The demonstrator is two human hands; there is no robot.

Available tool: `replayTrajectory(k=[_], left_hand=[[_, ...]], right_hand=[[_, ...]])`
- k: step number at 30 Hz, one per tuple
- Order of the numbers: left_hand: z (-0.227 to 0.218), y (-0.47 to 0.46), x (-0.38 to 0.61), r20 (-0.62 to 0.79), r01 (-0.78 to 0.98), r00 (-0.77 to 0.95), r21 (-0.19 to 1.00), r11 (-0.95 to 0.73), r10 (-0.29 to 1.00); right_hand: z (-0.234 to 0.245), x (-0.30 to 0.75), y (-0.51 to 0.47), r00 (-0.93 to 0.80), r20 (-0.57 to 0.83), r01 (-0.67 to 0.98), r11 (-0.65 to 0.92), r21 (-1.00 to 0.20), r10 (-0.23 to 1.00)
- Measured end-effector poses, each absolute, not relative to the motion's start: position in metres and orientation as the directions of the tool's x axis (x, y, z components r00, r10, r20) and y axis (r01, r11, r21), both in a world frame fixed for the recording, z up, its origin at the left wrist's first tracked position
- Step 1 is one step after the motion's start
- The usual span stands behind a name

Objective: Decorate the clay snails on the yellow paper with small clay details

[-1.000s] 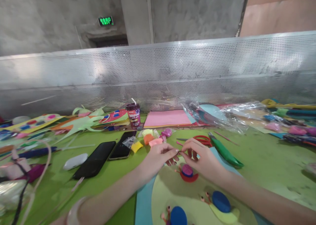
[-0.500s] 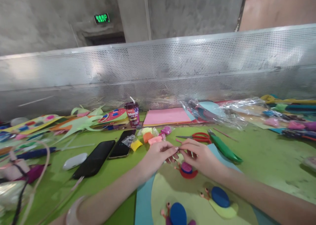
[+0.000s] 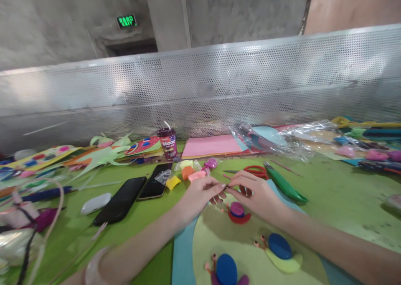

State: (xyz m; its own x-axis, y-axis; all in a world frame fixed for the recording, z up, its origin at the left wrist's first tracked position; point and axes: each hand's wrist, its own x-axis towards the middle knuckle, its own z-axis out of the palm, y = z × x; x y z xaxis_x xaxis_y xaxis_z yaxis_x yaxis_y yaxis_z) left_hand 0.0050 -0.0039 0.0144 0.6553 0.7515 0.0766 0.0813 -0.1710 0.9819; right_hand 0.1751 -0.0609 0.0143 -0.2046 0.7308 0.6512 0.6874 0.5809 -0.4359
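My left hand (image 3: 205, 193) and my right hand (image 3: 252, 191) meet fingertip to fingertip above the top of a pale green and blue sheet (image 3: 225, 235). Both are pinched closed on something tiny that I cannot make out. Below them on the sheet lies a red clay snail (image 3: 239, 219) with a pink and blue shell. Farther down are a yellow-green snail (image 3: 285, 260) with a blue shell and a purple snail (image 3: 226, 269), also blue-shelled. Just behind my right hand, red-handled scissors (image 3: 255, 171) lie partly hidden.
Orange clay (image 3: 187, 172) and yellow clay (image 3: 173, 182) lie left of my hands. Two phones (image 3: 120, 201) and a white case (image 3: 95, 203) are farther left. A purple cup (image 3: 168, 144) stands behind. To the right lies a green utility knife (image 3: 285, 185).
My right hand has shifted slightly, uncovering more of the red snail's shell. Both hands stay pinched together at nearly the same spot; the camera view has tilted a little.
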Motion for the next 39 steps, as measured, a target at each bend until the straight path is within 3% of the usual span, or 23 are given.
replayTrajectory(k=[39], left_hand=[[0.0128, -0.0027, 0.0040, 0.090, 0.085, 0.671, 0.977, -0.196, 0.736]], right_hand=[[0.0149, 0.1731, -0.0630, -0.172, 0.621, 0.704, 0.536, -0.465, 0.765]])
